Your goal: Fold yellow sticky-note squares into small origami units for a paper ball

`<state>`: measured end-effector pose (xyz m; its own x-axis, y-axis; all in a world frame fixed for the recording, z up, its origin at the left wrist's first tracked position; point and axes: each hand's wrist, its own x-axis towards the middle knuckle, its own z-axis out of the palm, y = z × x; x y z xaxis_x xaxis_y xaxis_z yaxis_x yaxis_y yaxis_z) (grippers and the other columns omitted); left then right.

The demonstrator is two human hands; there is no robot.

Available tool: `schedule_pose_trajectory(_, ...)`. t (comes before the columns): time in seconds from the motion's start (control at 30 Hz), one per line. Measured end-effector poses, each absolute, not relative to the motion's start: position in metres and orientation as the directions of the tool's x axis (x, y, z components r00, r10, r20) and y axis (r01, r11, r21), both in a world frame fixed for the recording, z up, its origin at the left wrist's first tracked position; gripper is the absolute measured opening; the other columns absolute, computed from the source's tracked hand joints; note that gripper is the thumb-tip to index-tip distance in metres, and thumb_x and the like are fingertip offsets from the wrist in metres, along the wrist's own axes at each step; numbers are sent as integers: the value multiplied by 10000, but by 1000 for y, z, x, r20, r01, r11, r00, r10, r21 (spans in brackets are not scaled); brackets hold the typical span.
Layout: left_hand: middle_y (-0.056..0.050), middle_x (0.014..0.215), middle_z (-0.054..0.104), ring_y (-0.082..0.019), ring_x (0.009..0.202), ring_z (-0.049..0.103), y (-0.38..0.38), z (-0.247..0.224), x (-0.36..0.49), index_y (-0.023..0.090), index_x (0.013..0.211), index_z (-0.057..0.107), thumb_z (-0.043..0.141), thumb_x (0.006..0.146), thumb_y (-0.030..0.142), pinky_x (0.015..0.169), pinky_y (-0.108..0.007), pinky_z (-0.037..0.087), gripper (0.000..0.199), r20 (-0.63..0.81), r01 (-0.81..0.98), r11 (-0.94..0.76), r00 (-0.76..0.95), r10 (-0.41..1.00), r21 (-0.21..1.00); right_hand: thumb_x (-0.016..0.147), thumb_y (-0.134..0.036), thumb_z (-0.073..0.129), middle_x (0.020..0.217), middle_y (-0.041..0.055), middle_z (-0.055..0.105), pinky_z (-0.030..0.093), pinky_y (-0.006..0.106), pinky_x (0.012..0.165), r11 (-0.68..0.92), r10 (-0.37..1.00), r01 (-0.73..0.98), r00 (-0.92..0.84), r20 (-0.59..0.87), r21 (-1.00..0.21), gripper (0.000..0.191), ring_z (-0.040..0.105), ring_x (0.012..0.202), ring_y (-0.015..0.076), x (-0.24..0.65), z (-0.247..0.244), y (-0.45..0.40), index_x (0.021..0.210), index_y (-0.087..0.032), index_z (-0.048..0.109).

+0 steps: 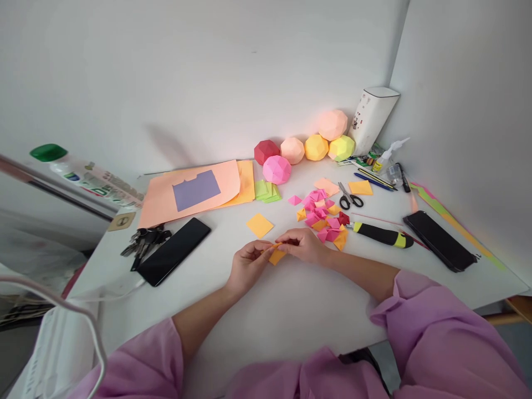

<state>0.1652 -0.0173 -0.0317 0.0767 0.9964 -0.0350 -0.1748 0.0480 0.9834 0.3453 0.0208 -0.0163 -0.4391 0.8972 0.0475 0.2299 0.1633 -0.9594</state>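
Observation:
An orange piece of paper [276, 256], partly folded, is held between my two hands above the white table. My left hand [248, 267] pinches its left upper edge with thumb and fingers. On the other side, my right hand [306, 247] grips the upper right edge, its fingertips close to those of the left. Just beyond them a flat orange paper square [260, 225] lies on the table. To the right of my right hand sits a pile of small folded pink and orange paper pieces [320, 210]. My fingers hide part of the held paper.
Faceted paper balls [277, 169] stand along the wall. Scissors [350, 197], a black-and-yellow cutter [382, 235] and a black case [439, 240] lie right. Left are a phone [174, 252], keys [145, 244] and peach paper sheets [158, 197]. Green squares [267, 191] lie behind.

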Motion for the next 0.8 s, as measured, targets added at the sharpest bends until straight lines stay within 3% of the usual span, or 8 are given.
schedule_pose_trajectory(0.23,-50,844,698,-156,766,630,-16,-31,166,171,734,691,733,710,292,684,-283,512,131,-18,-202,31,69,997,979,753,-354,664,641,13,613,413,228,481,61,897,188,-442,-29,-980,239,502,524,97,345,-16,22,845,-137,704)
schedule_pose_trajectory(0.43,-44,879,706,-147,763,622,-17,-33,164,188,746,704,720,725,271,639,-258,506,88,-16,-192,33,88,996,981,733,-367,683,724,28,649,428,225,489,18,900,154,-432,-51,-988,241,516,550,96,345,-17,23,832,-148,706)
schedule_pose_trajectory(0.8,-54,808,705,-164,752,628,-17,-32,164,168,768,690,729,708,326,684,-290,519,173,-51,-138,58,54,997,989,762,-370,660,705,24,632,409,224,492,111,893,160,-449,28,-981,227,512,555,97,346,-17,21,789,-149,700)
